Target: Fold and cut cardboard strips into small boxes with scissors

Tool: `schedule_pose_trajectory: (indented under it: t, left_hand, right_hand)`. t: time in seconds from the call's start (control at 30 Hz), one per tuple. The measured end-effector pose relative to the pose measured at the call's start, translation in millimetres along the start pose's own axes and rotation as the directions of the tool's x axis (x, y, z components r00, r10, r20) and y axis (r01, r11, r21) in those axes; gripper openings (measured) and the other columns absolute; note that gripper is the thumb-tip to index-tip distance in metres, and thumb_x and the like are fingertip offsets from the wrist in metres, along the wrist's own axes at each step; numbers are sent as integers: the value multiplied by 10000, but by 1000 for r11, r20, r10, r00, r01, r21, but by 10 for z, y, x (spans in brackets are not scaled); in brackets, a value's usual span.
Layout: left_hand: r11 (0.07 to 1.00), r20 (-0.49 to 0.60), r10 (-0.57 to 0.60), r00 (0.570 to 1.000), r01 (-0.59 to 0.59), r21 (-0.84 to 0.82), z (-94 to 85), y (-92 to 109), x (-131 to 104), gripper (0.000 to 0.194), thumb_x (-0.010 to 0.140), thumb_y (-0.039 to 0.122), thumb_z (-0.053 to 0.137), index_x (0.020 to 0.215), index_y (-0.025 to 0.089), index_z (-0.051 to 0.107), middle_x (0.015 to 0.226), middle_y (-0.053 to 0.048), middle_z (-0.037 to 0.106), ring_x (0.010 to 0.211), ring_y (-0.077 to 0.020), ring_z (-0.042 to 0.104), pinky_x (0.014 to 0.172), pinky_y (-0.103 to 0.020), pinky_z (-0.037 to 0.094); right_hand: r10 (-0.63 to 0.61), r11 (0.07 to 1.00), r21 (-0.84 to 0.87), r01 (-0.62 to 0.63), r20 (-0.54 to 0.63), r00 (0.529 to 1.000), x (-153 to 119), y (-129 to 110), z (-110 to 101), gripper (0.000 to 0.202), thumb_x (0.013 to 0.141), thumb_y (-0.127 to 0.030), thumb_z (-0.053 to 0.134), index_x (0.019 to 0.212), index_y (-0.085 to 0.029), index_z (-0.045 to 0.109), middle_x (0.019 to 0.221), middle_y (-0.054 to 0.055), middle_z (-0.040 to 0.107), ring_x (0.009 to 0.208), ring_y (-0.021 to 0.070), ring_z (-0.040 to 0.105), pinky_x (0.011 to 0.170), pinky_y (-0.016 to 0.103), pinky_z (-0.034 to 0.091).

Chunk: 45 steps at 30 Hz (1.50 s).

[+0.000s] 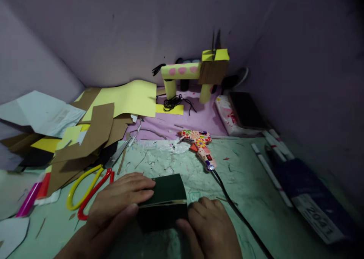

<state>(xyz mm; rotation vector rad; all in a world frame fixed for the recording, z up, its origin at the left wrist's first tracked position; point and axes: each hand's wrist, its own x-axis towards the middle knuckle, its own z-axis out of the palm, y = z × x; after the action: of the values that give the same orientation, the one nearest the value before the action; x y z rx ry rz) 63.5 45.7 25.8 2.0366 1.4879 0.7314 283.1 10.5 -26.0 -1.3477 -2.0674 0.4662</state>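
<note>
A small dark green, box-shaped piece (167,191) is between my hands at the front of the table, its near side in deep shadow. My left hand (122,198) grips its left end, fingers over the top and thumb along the near edge. Curled against its right end is my right hand (210,221), thumb on the near side. Scissors (99,187) with one yellow and one red handle lie just left of my left hand. Beyond the box, a flower-patterned glue gun (200,143) rests on its side, its black cord (233,206) running past my right hand.
A yellow spotted paper animal (182,71) with a brown head stands at the back. Cardboard scraps (96,134) and yellow paper (127,96) pile up on the left. To the right are a phone-like dark slab (246,109), white markers (271,175) and a blue pack (318,206).
</note>
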Motion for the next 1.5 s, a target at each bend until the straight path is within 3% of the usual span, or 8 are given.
schedule_pose_trajectory:
  t: [0.2, 0.43, 0.53, 0.67, 0.8, 1.0, 1.23, 1.5]
  left_hand:
    - [969, -82, 246, 966, -246, 8, 19, -100, -14, 321, 781, 198, 573, 1036, 372, 664, 1045, 41, 707, 985, -181, 633, 921, -319, 462]
    - [962, -124, 266, 956, -256, 95, 57, -145, -54, 337, 784, 190, 584, 1078, 342, 650, 1048, 28, 706, 936, -200, 659, 893, -333, 508]
    - [966, -166, 258, 952, -247, 81, 70, -127, -60, 298, 795, 210, 579, 1048, 344, 661, 1021, 39, 712, 913, -186, 665, 876, -312, 519]
    - [966, -172, 260, 950, -254, 55, 86, -79, -57, 289, 787, 213, 592, 1036, 337, 669, 989, 41, 719, 895, -176, 669, 870, -296, 520]
    - [971, -230, 237, 944, -237, 30, 98, -39, -49, 265, 780, 208, 594, 998, 325, 688, 968, 27, 725, 876, -187, 675, 871, -317, 523]
    - [899, -161, 428, 889, -401, 178, 44, -17, 25, 247, 778, 224, 578, 992, 272, 693, 906, 11, 743, 792, -166, 701, 785, -246, 559]
    - [948, -169, 293, 941, -263, 180, 38, -104, -22, 232, 813, 287, 567, 1014, 294, 683, 956, 29, 736, 825, -158, 698, 806, -224, 542]
    - [997, -326, 70, 943, -54, 59, 10, -285, -11, 224, 839, 376, 532, 904, 268, 717, 916, 9, 745, 828, -180, 697, 757, -221, 551]
  right_hand:
    - [74, 997, -7, -76, -112, 991, 52, -74, 41, 229, 783, -198, 498, 555, -199, 513, 531, -1, 567, 557, 168, 476, 574, 312, 241]
    - [246, 966, 100, -238, -73, 967, 53, -140, -41, 100, 726, -217, 629, 636, -197, 589, 619, 7, 620, 614, 195, 546, 602, 333, 345]
    - [411, 854, 366, -370, -39, 911, 111, -160, -129, 263, 654, -133, 684, 898, -214, 628, 768, 15, 660, 713, 209, 590, 662, 364, 427]
    - [483, 573, 708, -413, 115, 868, 278, -210, -218, 511, 661, -74, 653, 1147, -202, 564, 827, 36, 671, 662, 160, 613, 601, 300, 498]
    - [418, 558, 760, -334, 91, 904, 404, -260, -196, 274, 680, -77, 642, 925, -180, 709, 778, 44, 709, 680, 167, 639, 653, 307, 510]
    - [473, 439, 813, -383, 153, 868, 438, -229, -118, 188, 666, -144, 657, 827, -191, 742, 768, 32, 729, 714, 180, 649, 674, 309, 498]
    - [526, 330, 857, -395, 180, 831, 434, -207, -107, 356, 602, -173, 686, 958, -177, 686, 762, 30, 682, 652, 157, 598, 644, 312, 470]
    - [712, 79, 960, -267, 133, 689, 463, -16, -364, 305, 598, -335, 718, 828, -162, 619, 766, 57, 691, 663, 157, 608, 686, 323, 466]
